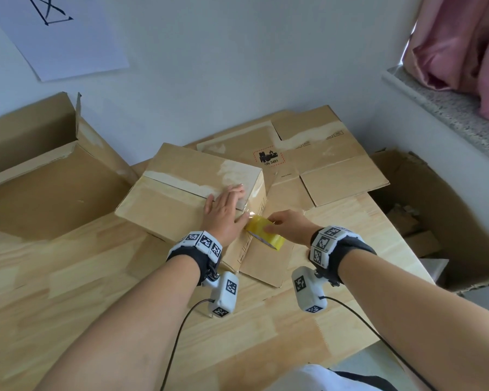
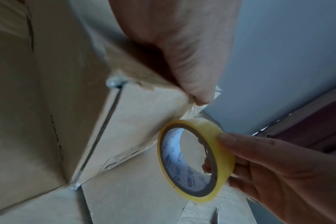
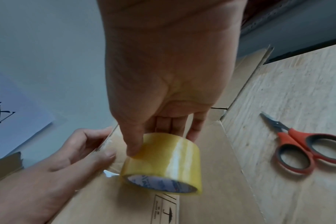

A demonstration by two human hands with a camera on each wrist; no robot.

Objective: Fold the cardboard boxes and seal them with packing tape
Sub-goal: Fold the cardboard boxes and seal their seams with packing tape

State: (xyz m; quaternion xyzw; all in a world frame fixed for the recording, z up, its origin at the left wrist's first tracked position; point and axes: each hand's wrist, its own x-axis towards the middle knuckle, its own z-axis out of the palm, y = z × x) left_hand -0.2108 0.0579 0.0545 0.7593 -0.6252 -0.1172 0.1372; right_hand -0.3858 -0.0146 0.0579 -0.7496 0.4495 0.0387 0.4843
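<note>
A folded cardboard box [image 1: 181, 190] sits on the wooden table [image 1: 96, 292], its top seam covered by old pale tape. My left hand [image 1: 226, 206] lies flat on the box top at its right edge. Its thumb [image 2: 197, 94] presses a clear strip of tape against the box's edge. Just right of it, my right hand [image 1: 290, 225] grips a yellow roll of packing tape [image 1: 266, 235] with thumb and fingers round its band [image 3: 167, 159]. A short length of tape [image 2: 190, 112] runs from the roll [image 2: 207, 127] up to the left thumb.
A flattened cardboard sheet [image 1: 331, 162] with a red hazard label lies under and behind the box. A big open box [image 1: 40, 179] stands at the left, another [image 1: 441, 221] beside the table at the right. Red-handled scissors [image 3: 297, 145] lie on the table.
</note>
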